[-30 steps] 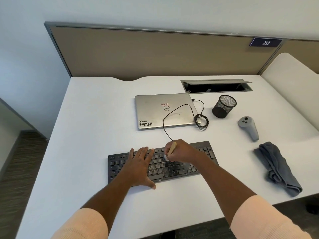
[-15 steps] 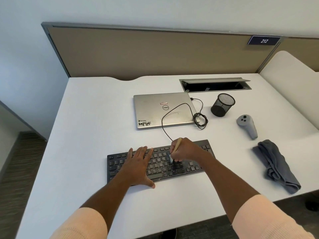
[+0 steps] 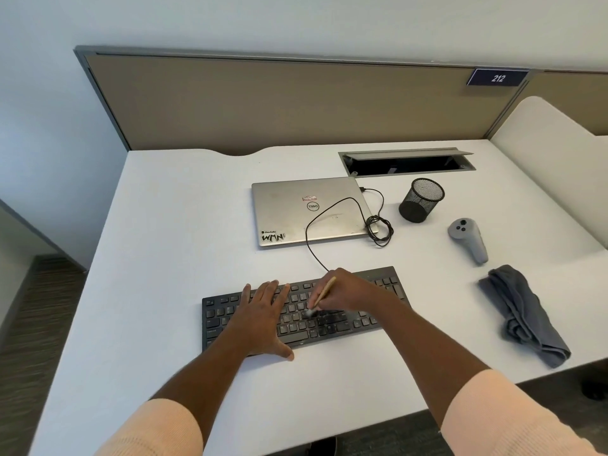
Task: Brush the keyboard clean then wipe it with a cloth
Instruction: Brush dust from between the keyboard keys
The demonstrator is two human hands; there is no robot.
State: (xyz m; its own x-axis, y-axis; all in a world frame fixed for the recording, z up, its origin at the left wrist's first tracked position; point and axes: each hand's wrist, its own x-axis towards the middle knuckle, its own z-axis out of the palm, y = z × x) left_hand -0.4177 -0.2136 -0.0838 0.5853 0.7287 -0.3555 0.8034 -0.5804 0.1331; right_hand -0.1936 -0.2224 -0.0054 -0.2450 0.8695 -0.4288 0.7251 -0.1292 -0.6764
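Head view, brushing stage. The keyboard (image 3: 345,324) lies at lower centre of the frame on the white counter (image 3: 164,258), its long axis running left to right and rising slightly toward the right.

The left hand (image 3: 263,319) rests flat on the left half of the keys, fingers straight and spread, thumb reaching the near edge; it appears to steady the board. The right hand (image 3: 350,291) is over the right half, fingers curled around the brush (image 3: 324,291). The wooden handle slants up and to the right, and the pale bristles meet the keys near the board's middle, just beside the left fingertips.

The cloth (image 3: 523,314) lies crumpled at the right of the frame, well apart from the keyboard and nearer the right hand, its long axis running from upper left to lower right. Wiping has not begun.

Compared with half a second earlier, the bristles sit further left along the key rows, closer to the left hand. The left hand keeps its flat placement and the cloth is unmoved.

Judged from this, strokes run along the long axis, and the keys under the left palm remain to be brushed.
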